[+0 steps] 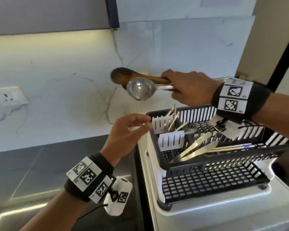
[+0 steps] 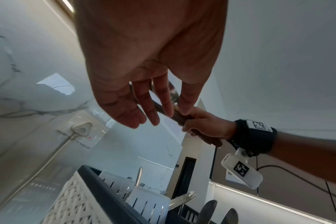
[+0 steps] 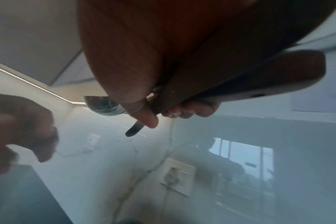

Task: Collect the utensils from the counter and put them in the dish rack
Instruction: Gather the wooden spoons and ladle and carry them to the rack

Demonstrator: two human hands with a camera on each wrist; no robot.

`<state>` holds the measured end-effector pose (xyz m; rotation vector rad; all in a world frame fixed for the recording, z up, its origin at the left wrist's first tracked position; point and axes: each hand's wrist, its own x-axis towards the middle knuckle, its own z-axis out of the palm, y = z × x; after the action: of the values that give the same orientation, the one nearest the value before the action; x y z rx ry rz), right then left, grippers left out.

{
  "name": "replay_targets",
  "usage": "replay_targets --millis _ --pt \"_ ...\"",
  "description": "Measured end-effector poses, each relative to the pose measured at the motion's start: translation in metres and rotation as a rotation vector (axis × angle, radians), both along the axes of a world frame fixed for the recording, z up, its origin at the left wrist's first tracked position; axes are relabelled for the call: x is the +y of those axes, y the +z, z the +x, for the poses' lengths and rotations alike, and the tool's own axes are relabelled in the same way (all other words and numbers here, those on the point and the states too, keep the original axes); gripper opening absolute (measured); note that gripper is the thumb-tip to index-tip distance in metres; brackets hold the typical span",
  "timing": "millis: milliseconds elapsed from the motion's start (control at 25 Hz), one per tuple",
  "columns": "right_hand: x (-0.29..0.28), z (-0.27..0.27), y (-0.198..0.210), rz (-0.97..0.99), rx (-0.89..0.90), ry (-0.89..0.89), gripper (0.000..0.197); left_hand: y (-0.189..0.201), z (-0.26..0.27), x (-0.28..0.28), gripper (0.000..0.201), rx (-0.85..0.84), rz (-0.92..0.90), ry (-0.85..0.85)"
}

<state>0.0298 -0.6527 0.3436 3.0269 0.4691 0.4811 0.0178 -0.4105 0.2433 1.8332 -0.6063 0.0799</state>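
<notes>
My right hand (image 1: 188, 87) grips two utensils by their handles above the dish rack (image 1: 207, 165): a wooden spoon (image 1: 122, 75) and a steel ladle (image 1: 139, 89), both bowls pointing left. In the right wrist view the wooden handle (image 3: 240, 80) runs under my palm and the ladle bowl (image 3: 104, 107) shows behind my thumb. My left hand (image 1: 132, 127) hovers at the rack's left rim, fingers loosely curled, holding nothing. In the left wrist view its fingers (image 2: 144, 106) hang relaxed. Several steel utensils (image 1: 195, 147) lie in the rack.
The black rack sits on a steel drainboard (image 1: 223, 209) beside the dark counter (image 1: 40, 164). White cutlery holders (image 1: 171, 141) stand in the rack's left corner. A wall socket (image 1: 9, 95) is on the marble backsplash. A plugged-in socket (image 2: 82, 128) and its cord show in the left wrist view.
</notes>
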Motion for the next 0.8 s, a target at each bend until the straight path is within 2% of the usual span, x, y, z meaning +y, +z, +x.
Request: replay_targets --millis 80,200,400,600,800 --pt "-0.046 0.012 0.004 -0.052 0.045 -0.091 0.049 -0.003 0.017 -0.017 0.021 -0.054 0.125 -0.03" --pt "-0.116 0.022 0.002 -0.068 0.156 -0.22 0.049 -0.015 0.032 -0.033 0.04 -0.066 0.287 -0.113" --pt "-0.217 0.031 -0.019 -0.167 0.305 -0.247 0.045 -0.037 0.052 -0.055 0.052 -0.026 0.454 -0.069" --pt "-0.252 0.048 -0.046 -0.185 0.468 -0.145 0.046 -0.043 0.062 -0.065 0.067 0.173 0.34 0.026" --pt "-0.272 0.06 -0.063 -0.219 0.526 0.026 0.046 -0.049 0.052 -0.076 0.053 0.271 0.357 0.179"
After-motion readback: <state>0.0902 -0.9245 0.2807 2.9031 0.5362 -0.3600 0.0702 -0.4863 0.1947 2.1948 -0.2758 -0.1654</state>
